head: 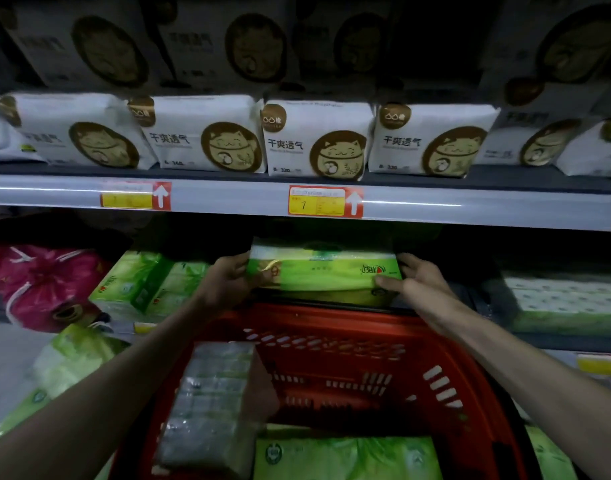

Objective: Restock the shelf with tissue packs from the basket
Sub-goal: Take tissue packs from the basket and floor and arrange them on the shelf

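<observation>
Both hands grip green tissue pack (323,271) by ends: left hand (228,280), right hand (416,280). Pack above red basket (332,358) far rim, entering lower shelf gap. Risk: pack snags shelf rail (470,209) overhead, slips back into basket.

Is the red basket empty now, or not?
Not empty: a clear-wrapped pack and a green pack lie inside the basket.

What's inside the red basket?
The red basket holds a clear-wrapped tissue pack at its left and a green tissue pack at the near end. Anything beneath them is covered.
</observation>
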The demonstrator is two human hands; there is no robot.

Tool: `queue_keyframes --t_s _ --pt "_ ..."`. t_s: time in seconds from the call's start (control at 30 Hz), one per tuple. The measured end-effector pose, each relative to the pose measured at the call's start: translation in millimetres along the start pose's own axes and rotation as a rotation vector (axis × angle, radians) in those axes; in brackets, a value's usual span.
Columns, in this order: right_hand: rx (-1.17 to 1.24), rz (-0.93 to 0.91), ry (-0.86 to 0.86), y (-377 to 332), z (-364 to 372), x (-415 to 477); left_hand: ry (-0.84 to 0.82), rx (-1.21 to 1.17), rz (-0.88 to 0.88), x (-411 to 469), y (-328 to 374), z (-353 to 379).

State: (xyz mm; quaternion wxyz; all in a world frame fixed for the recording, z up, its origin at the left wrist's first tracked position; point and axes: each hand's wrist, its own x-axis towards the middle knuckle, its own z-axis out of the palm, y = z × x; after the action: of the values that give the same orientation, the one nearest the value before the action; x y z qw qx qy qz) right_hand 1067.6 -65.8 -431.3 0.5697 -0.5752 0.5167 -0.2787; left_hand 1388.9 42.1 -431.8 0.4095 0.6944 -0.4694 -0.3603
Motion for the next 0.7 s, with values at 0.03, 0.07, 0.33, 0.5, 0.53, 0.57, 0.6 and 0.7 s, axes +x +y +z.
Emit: queue_keyframes --t_s 0.03,0.07,0.33,0.5,0.53,0.57,0.6,0.7 --pt "-0.042 -0.002 -0.012 -1 -1 4 0.000 0.011 0.010 3 -1 0" --pt "-0.095 -0.005 -0.014 1 -3 10 -0.016 0.001 0.005 6 0 -1" --pt "-0.887 0.128 0.073 -6 -14 5 0.070 0.838 -0.032 4 16 -32" --pt "-1.034 0.215 -0.163 3 -4 5 -0.176 0.543 -0.131 9 -14 -26" --pt "-1.066 0.213 -0.193 1 -2 6 -0.199 0.492 -0.150 14 -22 -22" --pt "-1.134 0.200 -0.246 0 -2 7 -0.193 0.488 -0.181 20 -25 -17" --pt "-1.166 0.187 -0.294 -2 -2 10 -0.173 0.494 -0.218 29 -34 -14" --pt "-1.163 0.239 -0.488 -9 -1 20 -0.126 0.430 -0.343 53 -58 -8"
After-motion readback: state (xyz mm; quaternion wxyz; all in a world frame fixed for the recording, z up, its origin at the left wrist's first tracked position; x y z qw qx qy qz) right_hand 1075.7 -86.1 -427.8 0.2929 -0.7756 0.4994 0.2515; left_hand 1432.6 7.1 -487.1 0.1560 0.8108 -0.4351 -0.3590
